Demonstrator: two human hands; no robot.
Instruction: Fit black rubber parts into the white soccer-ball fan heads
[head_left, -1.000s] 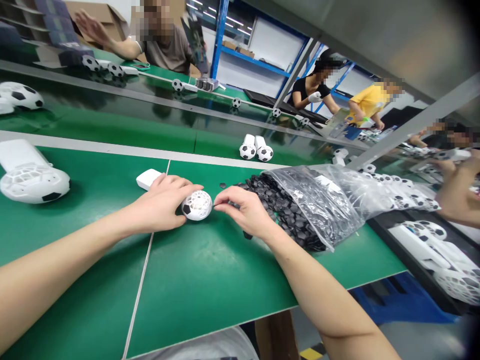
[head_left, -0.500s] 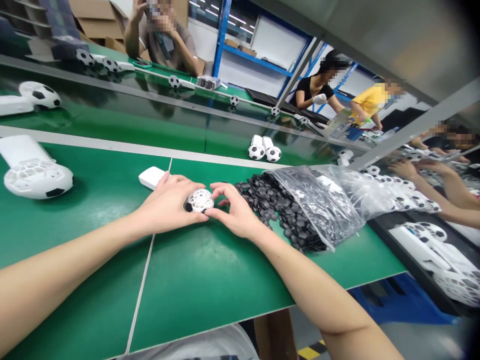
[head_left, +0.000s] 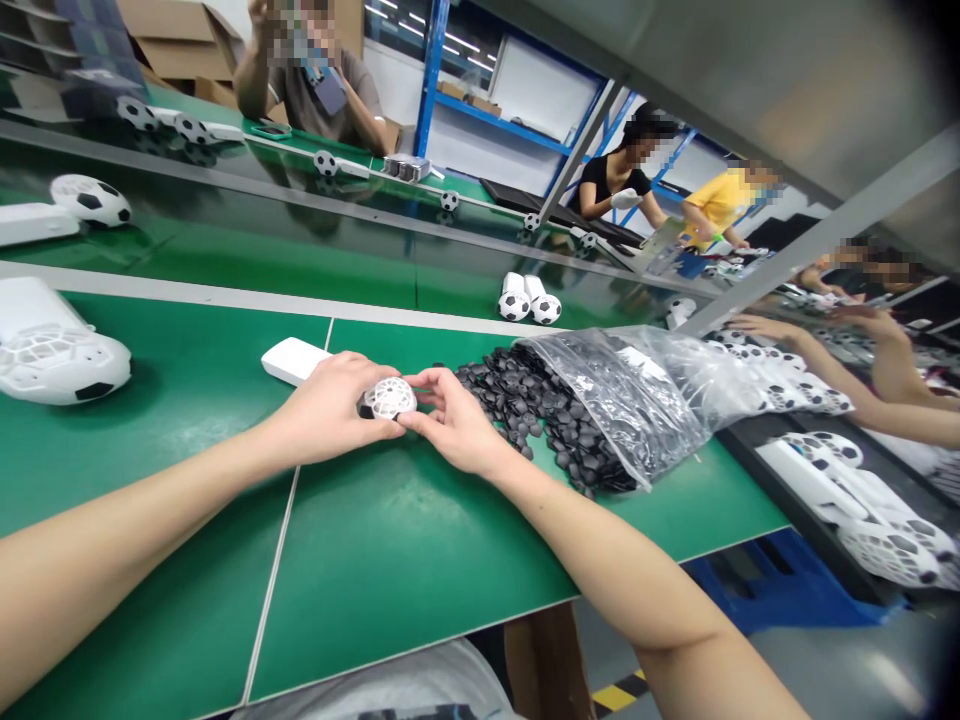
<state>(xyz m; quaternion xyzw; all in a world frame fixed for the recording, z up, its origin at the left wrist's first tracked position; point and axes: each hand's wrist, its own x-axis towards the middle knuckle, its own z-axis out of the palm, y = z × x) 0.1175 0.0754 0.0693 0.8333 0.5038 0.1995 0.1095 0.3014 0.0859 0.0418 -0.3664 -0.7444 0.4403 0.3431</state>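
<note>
A white football-patterned plastic housing with a rounded openwork head (head_left: 391, 398) is held low over the green table (head_left: 390, 600). Its white handle (head_left: 294, 360) sticks out beyond my left hand (head_left: 334, 408), whose fingers wrap round the neck. Black patches show at the head's left side. My right hand (head_left: 448, 418) pinches the right edge of the head between thumb and fingers; whether a small piece is in that pinch is hidden. Right of it, a heap of small black plastic pieces (head_left: 517, 390) spills from a clear plastic bag (head_left: 637, 400).
Another white housing (head_left: 64, 350) lies at left. Two football-headed units (head_left: 529, 300) stand on the conveyor belt (head_left: 337, 270). At right, a black tray (head_left: 757, 450) holds more housings (head_left: 862, 500), near a co-worker's arm (head_left: 817, 370). Other people sit across the line.
The view has shifted slightly. Both hands stay on the housing, with the right still at the head's edge. The co-worker's arm at right reaches further left over the white parts.
</note>
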